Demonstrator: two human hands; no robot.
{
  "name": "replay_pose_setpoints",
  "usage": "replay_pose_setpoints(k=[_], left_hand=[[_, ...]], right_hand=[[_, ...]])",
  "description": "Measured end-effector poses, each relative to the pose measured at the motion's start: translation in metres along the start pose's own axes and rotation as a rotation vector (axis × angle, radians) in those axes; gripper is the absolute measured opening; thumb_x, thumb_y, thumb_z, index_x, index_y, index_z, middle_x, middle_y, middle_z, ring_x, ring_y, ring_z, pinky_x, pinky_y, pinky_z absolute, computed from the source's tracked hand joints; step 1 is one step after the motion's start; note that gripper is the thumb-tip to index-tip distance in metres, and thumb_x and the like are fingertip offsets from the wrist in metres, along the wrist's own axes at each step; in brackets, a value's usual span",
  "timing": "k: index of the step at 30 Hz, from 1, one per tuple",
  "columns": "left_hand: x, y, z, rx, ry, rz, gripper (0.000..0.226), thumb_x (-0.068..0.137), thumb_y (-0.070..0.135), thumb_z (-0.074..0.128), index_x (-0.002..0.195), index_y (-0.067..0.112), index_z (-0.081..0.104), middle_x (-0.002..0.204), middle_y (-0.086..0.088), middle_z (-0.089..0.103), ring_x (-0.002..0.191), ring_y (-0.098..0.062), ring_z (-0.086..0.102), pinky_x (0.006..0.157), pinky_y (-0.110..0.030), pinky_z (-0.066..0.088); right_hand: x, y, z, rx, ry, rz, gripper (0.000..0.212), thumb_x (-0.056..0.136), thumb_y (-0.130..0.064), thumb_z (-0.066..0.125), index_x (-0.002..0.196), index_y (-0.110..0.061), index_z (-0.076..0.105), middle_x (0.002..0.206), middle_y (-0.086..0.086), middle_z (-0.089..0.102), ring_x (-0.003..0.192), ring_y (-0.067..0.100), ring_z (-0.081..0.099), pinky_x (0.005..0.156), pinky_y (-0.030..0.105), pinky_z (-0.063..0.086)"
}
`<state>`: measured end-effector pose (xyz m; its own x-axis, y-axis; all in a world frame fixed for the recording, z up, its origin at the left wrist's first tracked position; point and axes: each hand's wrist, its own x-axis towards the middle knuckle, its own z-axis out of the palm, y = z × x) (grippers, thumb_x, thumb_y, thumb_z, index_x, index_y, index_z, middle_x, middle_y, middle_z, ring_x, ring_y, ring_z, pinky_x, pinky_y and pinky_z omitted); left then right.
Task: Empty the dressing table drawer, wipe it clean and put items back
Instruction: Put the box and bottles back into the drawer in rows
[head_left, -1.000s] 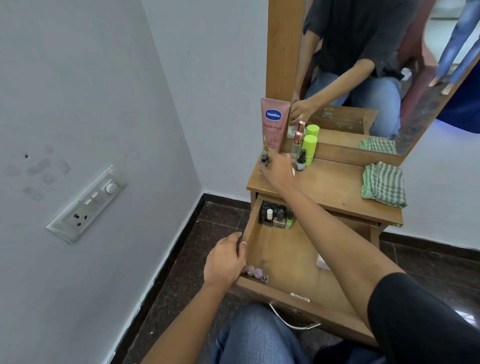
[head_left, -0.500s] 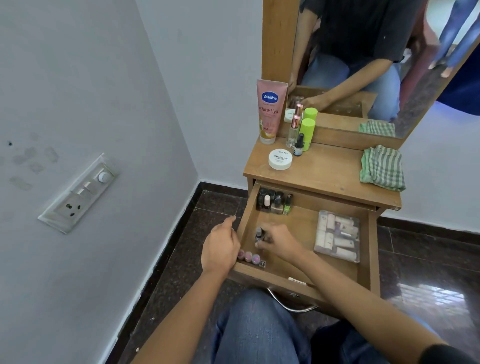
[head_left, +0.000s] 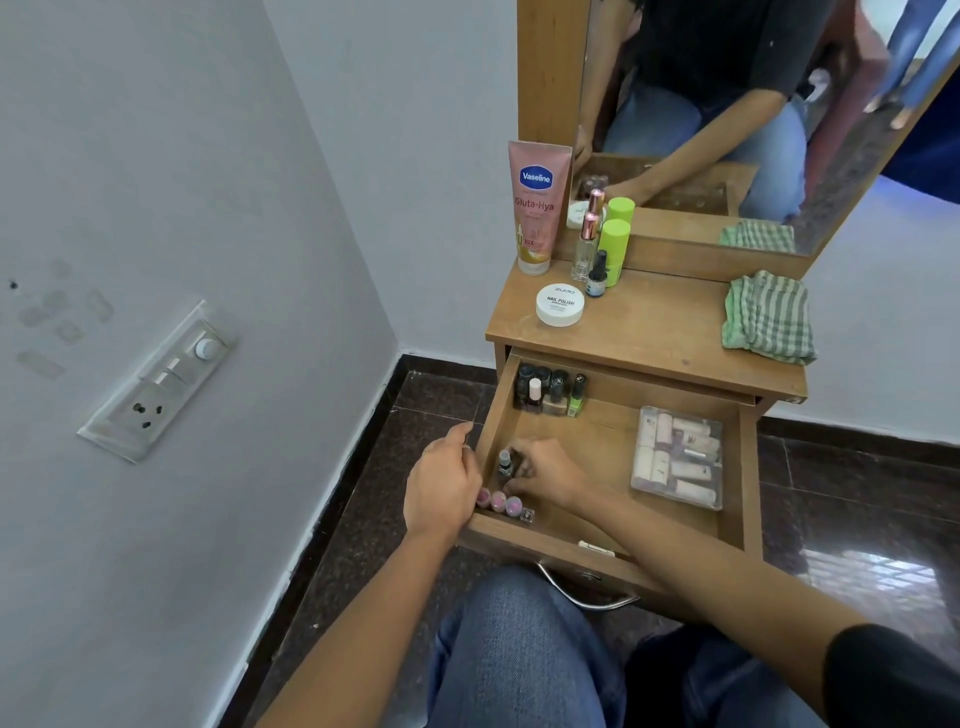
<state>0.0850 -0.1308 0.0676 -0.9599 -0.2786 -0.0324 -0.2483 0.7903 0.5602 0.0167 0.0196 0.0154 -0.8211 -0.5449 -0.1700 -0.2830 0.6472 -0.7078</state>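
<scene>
Grey-walled corner over dark tiled floor; light-brown wooden dressing table (head_left: 649, 332) below framed mirror. Open wooden drawer (head_left: 592, 441) drawn out toward denim-clad knees.

Small clear bottle with black cap (head_left: 505, 462): upright, long axis vertical, front-left zone of drawer, just behind row of pink-topped mini bottles (head_left: 498, 501).

Right hand (head_left: 548, 475): inside drawer, immediately right of bottle, fingers curled, tips against its body in what looks like a pinch; thumb contact hidden.

Left hand (head_left: 441, 483): on drawer's left wall, fingers hooked over rim, just left of bottle.

Emptying judged under way. Likely calls for straight vertical lift by right hand, clear of pink row in front.

Also in drawer: cluster of dark nail-polish bottles (head_left: 550, 395), back-left corner; clear plastic box of pale tubes (head_left: 678, 460), right side.

On tabletop: round white jar (head_left: 560, 305); folded green checked cloth (head_left: 766, 317).
</scene>
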Motion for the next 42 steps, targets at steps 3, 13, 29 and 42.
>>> replay_pose_setpoints(k=[3,13,29,42], left_hand=[[0.0,-0.001,0.001,-0.005,0.003,-0.004,0.041,0.101,0.022,0.038,0.14,0.027,0.05,0.114,-0.002,0.067,0.097,-0.017,0.063,0.08,-0.034,0.051],[0.001,-0.001,0.002,0.002,-0.008,-0.003,0.04,0.1,0.023,0.038,0.138,0.028,0.051,0.113,-0.002,0.067,0.094,-0.019,0.064,0.079,-0.036,0.053],[0.001,-0.001,0.001,0.005,-0.006,0.002,0.04,0.101,0.025,0.038,0.139,0.027,0.051,0.113,0.002,0.067,0.088,-0.013,0.066,0.079,-0.036,0.056],[0.001,-0.001,0.0,-0.004,-0.001,-0.003,0.039,0.101,0.025,0.038,0.137,0.027,0.052,0.113,0.001,0.067,0.086,-0.012,0.066,0.08,-0.034,0.055]], right_hand=[[0.002,-0.003,0.007,0.051,0.007,0.008,0.028,0.075,0.0,0.075,0.099,-0.006,0.061,0.092,0.005,0.064,0.078,0.017,0.065,0.068,0.022,0.053],[0.004,-0.004,0.011,0.086,-0.007,0.033,0.025,0.079,0.002,0.071,0.1,-0.005,0.058,0.084,0.002,0.063,0.072,0.01,0.062,0.06,0.011,0.049],[0.051,-0.017,-0.213,-0.322,0.929,-0.049,0.023,0.088,-0.014,0.056,0.11,-0.01,0.059,0.108,0.007,0.061,0.103,0.028,0.048,0.084,0.022,0.028],[0.11,-0.04,-0.229,-0.554,0.617,0.236,0.03,0.083,-0.02,0.067,0.107,-0.008,0.054,0.107,0.018,0.059,0.114,0.036,0.038,0.09,0.041,0.032]])
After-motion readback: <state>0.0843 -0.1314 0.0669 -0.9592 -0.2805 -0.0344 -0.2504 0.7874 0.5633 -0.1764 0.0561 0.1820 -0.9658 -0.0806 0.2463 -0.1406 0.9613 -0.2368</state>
